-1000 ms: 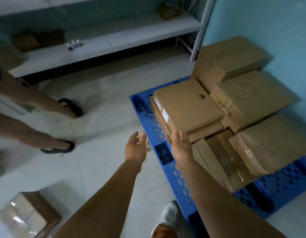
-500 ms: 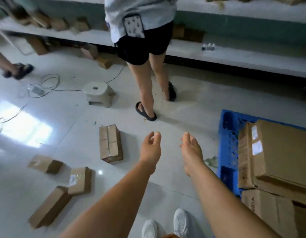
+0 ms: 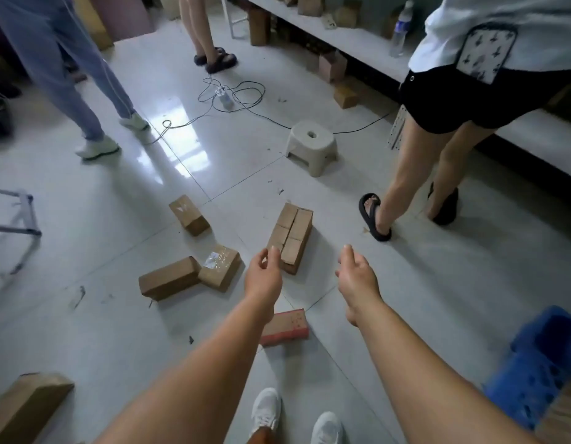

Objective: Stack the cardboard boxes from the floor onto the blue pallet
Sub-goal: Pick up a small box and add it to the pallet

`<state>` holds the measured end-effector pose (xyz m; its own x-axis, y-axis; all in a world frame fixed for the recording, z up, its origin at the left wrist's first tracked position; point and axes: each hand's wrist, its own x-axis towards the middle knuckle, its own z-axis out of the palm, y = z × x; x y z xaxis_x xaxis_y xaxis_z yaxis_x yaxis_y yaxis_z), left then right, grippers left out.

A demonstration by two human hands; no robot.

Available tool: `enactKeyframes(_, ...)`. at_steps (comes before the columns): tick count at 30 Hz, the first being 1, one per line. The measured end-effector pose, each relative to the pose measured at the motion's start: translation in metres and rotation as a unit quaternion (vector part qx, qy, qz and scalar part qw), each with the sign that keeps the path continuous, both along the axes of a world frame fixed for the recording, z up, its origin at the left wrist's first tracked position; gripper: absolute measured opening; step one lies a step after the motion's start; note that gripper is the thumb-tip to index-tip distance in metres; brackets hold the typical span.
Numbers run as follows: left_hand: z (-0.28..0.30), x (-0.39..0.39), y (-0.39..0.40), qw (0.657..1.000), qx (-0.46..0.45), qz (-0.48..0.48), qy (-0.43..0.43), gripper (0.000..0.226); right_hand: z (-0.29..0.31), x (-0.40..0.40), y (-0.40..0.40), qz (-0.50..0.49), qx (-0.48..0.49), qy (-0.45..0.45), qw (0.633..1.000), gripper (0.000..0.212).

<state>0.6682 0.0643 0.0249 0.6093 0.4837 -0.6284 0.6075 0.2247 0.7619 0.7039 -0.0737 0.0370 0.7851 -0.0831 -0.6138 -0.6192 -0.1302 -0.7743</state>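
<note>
Corner of the blue plastic pallet [image 3: 533, 363] at lower right, left hand [image 3: 262, 277] and right hand [image 3: 357, 278] loose-fingered and empty (both outstretched), brown cardboard boxes [image 3: 290, 237] scattered on the white tiled floor [image 3: 101, 315] beyond, beige plastic stool [image 3: 311, 147] farther off.

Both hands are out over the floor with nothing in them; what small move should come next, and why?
Probably lower both hands onto the taped box straight ahead. The left hand and right hand are empty, flank it, and it lies nearer their reach than the other loose boxes; the blue pallet waits at the right.
</note>
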Motion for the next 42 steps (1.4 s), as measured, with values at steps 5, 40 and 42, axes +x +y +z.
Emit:
enactKeyframes(5,-0.021,0.004,0.023,0.997,-0.023,0.072,0.010,0.053,-0.008,0.031,0.028,0.062,-0.017,-0.002,0.998,0.051)
enactKeyframes(40,-0.237,0.217,0.137,0.926,-0.095,0.338,0.139,0.074,-0.238,0.343,0.201,0.362,-0.177,0.063,0.913,0.055)
enactKeyframes(42,-0.266,0.229,0.129,0.918,-0.107,0.347,0.157,0.077,-0.270,0.359,0.200,0.394,-0.180,0.061,0.899,0.059)
